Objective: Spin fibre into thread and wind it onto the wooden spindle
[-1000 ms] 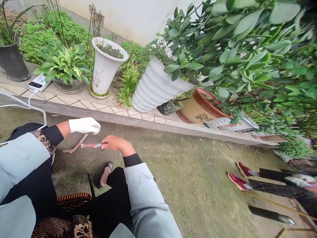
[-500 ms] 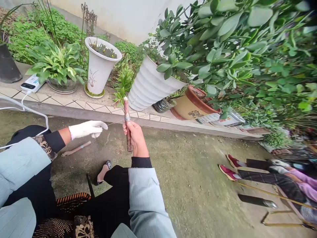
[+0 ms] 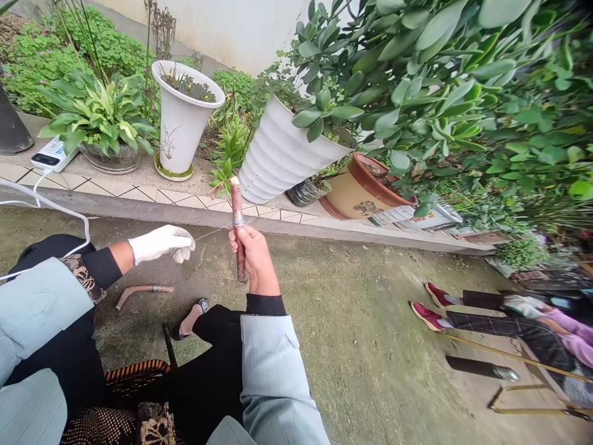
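My bare right hand (image 3: 252,250) is closed round a short brown stick (image 3: 237,201) held upright, its top end cut pale. Several turns of thin wire (image 3: 238,220) circle the stick just above my fingers. From there a fine strand (image 3: 210,233) runs left to my left hand (image 3: 162,243), which wears a white knitted glove. The gloved fingers are curled and pinched on the strand's end. On the ground below the glove lies a second, bent stick (image 3: 144,289) with a similar band round it.
Along a tiled ledge (image 3: 185,199) stand a white pot (image 3: 180,133), a ribbed white pot (image 3: 287,154) and a brown-rimmed pot (image 3: 365,191). A white device (image 3: 53,154) with a cable sits at left. At far right is another person's legs (image 3: 491,324) beside a folding frame.
My left hand's fingers have curled in more and drawn back slightly left, with the strand still stretched between the hands. My right hand and the stick stay almost where they were.
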Demonstrator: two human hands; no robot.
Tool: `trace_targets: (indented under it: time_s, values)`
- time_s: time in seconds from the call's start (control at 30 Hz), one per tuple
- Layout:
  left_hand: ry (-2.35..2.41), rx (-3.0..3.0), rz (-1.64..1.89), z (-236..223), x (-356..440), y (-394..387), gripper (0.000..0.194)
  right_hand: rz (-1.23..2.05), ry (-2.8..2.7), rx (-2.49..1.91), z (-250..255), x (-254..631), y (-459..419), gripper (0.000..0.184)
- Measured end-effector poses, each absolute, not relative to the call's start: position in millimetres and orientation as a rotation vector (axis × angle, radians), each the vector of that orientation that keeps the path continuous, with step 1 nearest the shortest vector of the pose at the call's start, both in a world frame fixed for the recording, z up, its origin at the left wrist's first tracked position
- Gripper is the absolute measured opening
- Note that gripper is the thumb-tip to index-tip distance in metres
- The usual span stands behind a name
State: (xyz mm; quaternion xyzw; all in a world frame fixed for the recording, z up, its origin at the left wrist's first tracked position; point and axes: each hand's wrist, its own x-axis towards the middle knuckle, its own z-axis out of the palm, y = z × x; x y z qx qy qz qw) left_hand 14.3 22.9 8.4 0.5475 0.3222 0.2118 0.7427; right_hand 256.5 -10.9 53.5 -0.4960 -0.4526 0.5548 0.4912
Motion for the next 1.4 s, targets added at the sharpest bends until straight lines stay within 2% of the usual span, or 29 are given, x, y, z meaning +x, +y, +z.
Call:
trace_targets:
  time_s: [0.43, 0.57, 0.63, 0.7, 0.73, 0.8, 0.87, 0.93, 1.03, 1.17, 1.4]
  values:
    - [0.825, 1.626, 0.343, 8.1, 20.5, 16.0, 0.024, 1.263, -1.17, -1.289, 50.3, 259.9, -11.6, 0.034]
    - [0.92, 1.828, 0.32, 15.1, 23.4, 12.3, 0.023, 0.968, -1.425, -1.706, 41.1, 262.0, -5.8, 0.027]
    - [0.96, 1.981, 0.312, 19.6, 24.5, 11.4, 0.022, 0.732, -1.683, -2.004, 37.3, 261.6, -5.3, 0.024]
    - [1.002, 2.14, 0.308, 22.4, 25.1, 11.2, 0.022, 0.665, -1.996, -2.19, 34.6, 260.2, -7.5, 0.02]
    - [1.021, 2.202, 0.3, 22.9, 25.3, 11.3, 0.021, 0.766, -2.151, -2.209, 33.7, 259.7, -9.6, 0.019]
    - [1.031, 2.265, 0.279, 22.0, 25.2, 11.2, 0.02, 1.26, -2.381, -2.065, 33.2, 260.1, -14.9, 0.017]
    - [0.999, 2.252, 0.262, 19.5, 24.7, 10.3, 0.018, 1.861, -2.37, -1.694, 35.0, 262.7, -20.0, 0.017]
    - [0.938, 2.168, 0.276, 16.0, 24.0, 8.9, 0.016, 2.166, -2.174, -1.318, 38.6, 265.6, -23.2, 0.026]
    - [0.909, 1.983, 0.339, 9.9, 23.2, 7.2, 0.019, 1.976, -1.897, -1.177, 43.0, 264.4, -22.4, 0.035]
    - [1.019, 1.885, 0.379, 6.0, 23.3, 7.4, 0.028, 1.631, -1.677, -1.285, 39.1, 247.6, -16.4, 0.031]
    - [0.997, 1.88, 0.457, 10.4, 22.6, 11.1, 0.03, 1.525, -1.527, -1.319, 25.0, 228.5, -13.2, 0.03]
